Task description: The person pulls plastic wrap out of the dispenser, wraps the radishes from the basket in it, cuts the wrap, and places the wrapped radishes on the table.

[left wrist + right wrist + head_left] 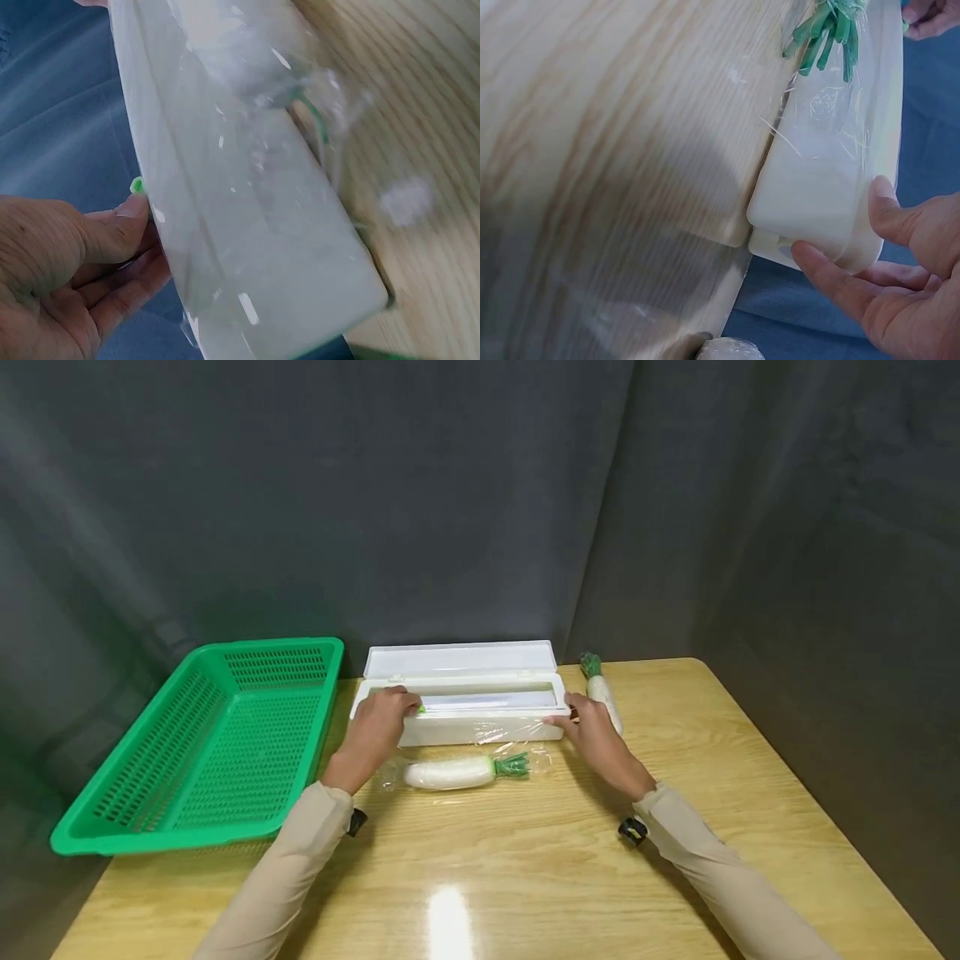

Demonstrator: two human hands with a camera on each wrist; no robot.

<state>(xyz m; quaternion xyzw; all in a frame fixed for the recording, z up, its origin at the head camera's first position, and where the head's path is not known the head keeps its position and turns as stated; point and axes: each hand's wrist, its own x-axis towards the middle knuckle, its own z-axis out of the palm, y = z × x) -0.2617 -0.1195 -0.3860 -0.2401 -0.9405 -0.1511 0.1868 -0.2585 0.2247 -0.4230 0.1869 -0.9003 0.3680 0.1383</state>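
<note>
A white cling film dispenser [450, 732] lies lengthwise with its lid [461, 658] raised at the back and a pale roll [487, 701] inside. Near the dispenser's left end, my left hand [378, 727] pinches a small green slider [136, 184] on the front rim. My right hand [596, 742] grips the right end, thumb on the front and fingers at the end face, as the right wrist view shows. Clear film hangs over the front. Before the dispenser lies a white radish [450, 773] with green stalks, film around it.
A second white radish [602, 693] lies beyond the right hand, its green top toward the back. On the left stands a large green basket [202, 842]. A dark curtain [465, 510] hangs behind the wooden table [555, 877].
</note>
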